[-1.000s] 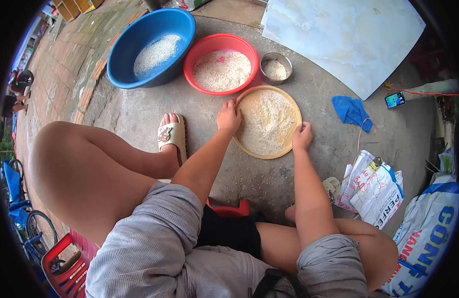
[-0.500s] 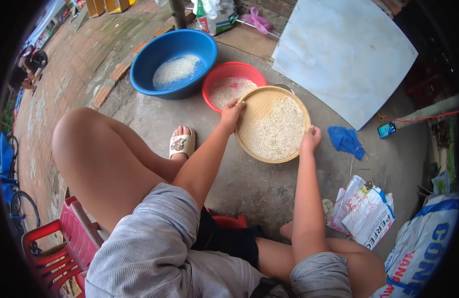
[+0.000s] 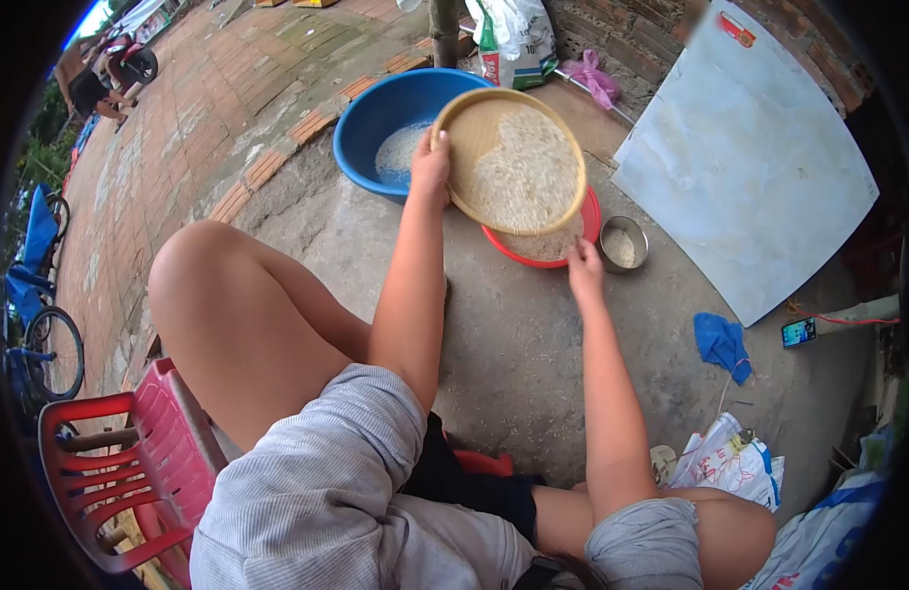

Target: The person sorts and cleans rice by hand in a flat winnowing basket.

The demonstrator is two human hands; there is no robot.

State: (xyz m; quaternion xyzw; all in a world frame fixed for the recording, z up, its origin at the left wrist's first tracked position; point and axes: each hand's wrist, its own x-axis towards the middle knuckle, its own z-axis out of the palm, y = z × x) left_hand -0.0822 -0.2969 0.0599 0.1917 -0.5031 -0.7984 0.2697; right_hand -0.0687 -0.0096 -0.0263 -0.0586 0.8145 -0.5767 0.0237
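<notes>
A round woven tray (image 3: pixel 464 123) holding pale grains (image 3: pixel 528 177) is raised over the right part of the blue basin (image 3: pixel 361 162) and much of the red basin (image 3: pixel 594 211). My left hand (image 3: pixel 430 169) grips its left rim. Below the tray's lower right edge is my right hand (image 3: pixel 586 270), apart from the tray, with its fingers pinched together by the red basin's rim. What they hold, if anything, is too small to make out. Grains lie in both basins, partly hidden by the tray.
A metal bowl (image 3: pixel 623 244) with grains stands right of the red basin. Beyond it are a pale marbled board (image 3: pixel 749 162), a blue cloth (image 3: pixel 722 346) and a phone (image 3: pixel 798 332). A red chair (image 3: pixel 169 423) is at lower left; a person (image 3: pixel 86 88) is at upper left.
The tray has moved up and left relative to the basins, uncovering the metal bowl. My right hand has let go of its rim. The camera view has shifted.
</notes>
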